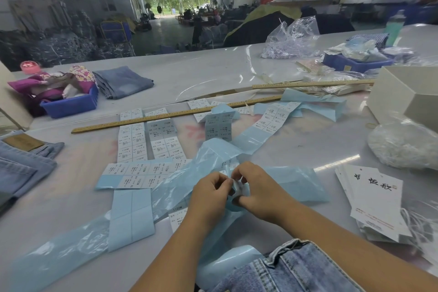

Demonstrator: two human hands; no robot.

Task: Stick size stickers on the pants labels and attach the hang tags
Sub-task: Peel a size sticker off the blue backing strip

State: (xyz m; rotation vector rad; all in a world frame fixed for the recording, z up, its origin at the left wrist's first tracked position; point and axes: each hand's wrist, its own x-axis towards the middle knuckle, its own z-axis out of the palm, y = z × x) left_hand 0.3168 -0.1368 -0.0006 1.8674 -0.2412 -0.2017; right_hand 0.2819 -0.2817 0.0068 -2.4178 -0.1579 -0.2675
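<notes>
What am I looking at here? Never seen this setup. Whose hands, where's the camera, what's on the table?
There is no robot: a person works with bare hands, and the single picture comes from a wide-angle camera on their head, looking forward and down.

The left hand and right hand meet over a blue backing strip and pinch a small white sticker between the fingertips; it looks like it is being peeled, though the detail is small.

On the table lie sticker sheets printed with sizes, two wooden rulers, a stack of hang tags at the right, and blue bins. Jeans lie at the near edge, under the arms.
</notes>
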